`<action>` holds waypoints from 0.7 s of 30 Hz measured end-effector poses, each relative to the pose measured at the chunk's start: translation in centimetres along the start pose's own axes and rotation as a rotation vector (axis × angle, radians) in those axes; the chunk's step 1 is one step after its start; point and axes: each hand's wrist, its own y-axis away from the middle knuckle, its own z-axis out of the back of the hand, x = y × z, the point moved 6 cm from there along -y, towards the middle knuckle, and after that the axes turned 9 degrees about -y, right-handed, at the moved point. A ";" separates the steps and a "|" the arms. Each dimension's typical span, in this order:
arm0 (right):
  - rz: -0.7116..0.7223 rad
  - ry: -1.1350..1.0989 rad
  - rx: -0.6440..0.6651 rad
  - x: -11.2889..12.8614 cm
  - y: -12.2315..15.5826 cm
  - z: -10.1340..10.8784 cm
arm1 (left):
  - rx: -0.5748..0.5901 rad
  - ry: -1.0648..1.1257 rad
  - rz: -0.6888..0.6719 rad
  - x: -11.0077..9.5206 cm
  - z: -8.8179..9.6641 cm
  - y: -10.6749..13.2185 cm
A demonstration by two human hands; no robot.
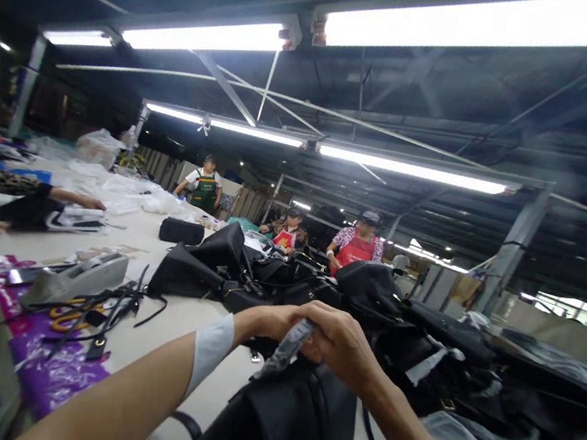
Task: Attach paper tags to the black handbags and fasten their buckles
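A black leather bag (283,421) stands on the table right in front of me. My right hand (345,346) curls over its top, fingers closed on a crinkled piece of grey plastic wrap (287,349) that sticks up from the bag. My left hand (272,318) meets it from the left, fingers folded against the same wrap; a white patch sits on that wrist. A heap of black handbags (275,275) lies just beyond my hands.
A tape dispenser (80,278), yellow-handled scissors (67,316) and black straps lie at the left on purple sheets. More dark bags pile up at the right. A person's arm (21,188) reaches in from the left; three workers in aprons stand at the far end.
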 end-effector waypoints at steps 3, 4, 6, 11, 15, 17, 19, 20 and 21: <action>-0.127 0.002 -0.096 -1.8 0.1 1.1 | 0.152 -0.119 0.020 0.1 -0.3 -0.6; -0.145 -0.030 -0.123 -2.1 0.2 1.5 | 0.163 -0.144 0.017 0.0 0.1 -0.8; -0.160 -0.102 -0.159 -2.3 0.6 2.0 | 0.144 -0.183 -0.003 -0.5 1.2 -1.2; -0.296 -0.187 -0.127 -3.6 2.1 0.4 | -0.121 -0.325 -0.058 -1.9 4.3 0.6; -0.396 -0.257 -0.138 -5.3 2.3 -1.5 | -0.175 -0.393 -0.047 -2.5 3.2 6.2; -0.436 -0.295 -0.148 -5.9 2.0 -1.8 | -0.089 -0.445 -0.023 -2.0 1.3 9.4; -0.455 -0.341 -0.119 -5.9 1.7 -2.2 | -0.043 -0.533 -0.028 -0.7 -1.0 12.2; -0.459 -0.368 -0.087 -5.8 1.5 -2.5 | -0.107 -0.576 -0.011 0.3 -1.8 13.4; -0.464 -0.396 -0.044 -5.6 1.5 -2.8 | -0.174 -0.623 0.004 1.3 -2.5 14.3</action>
